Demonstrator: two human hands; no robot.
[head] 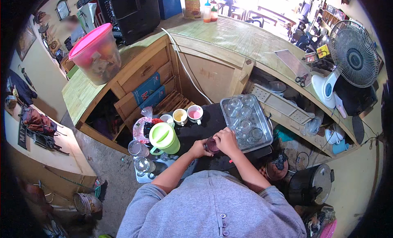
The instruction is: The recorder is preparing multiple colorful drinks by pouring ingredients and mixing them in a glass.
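My left hand (199, 148) is closed around a glass (212, 145) that looks dark reddish-purple, above the dark tabletop (208, 127). The fingers of my right hand (225, 141) are at the rim of the same glass; whether they hold anything inside it is hidden. Just beyond my right hand lies a metal tray (269, 136) with several clear glass cups (245, 111). To the left stand a pitcher with a light green lid (164, 138), two glass mugs (144, 164) and several white cups, one with yellow contents (180, 116) and one with pink (195, 112).
A wooden counter (215, 35) curves around the front, bearing a pink-lidded tub (96, 55), scissors (302, 80) and a fan (354, 53). A white cable (187, 69) hangs down its front. A large dark pot (310, 184) stands at the lower right.
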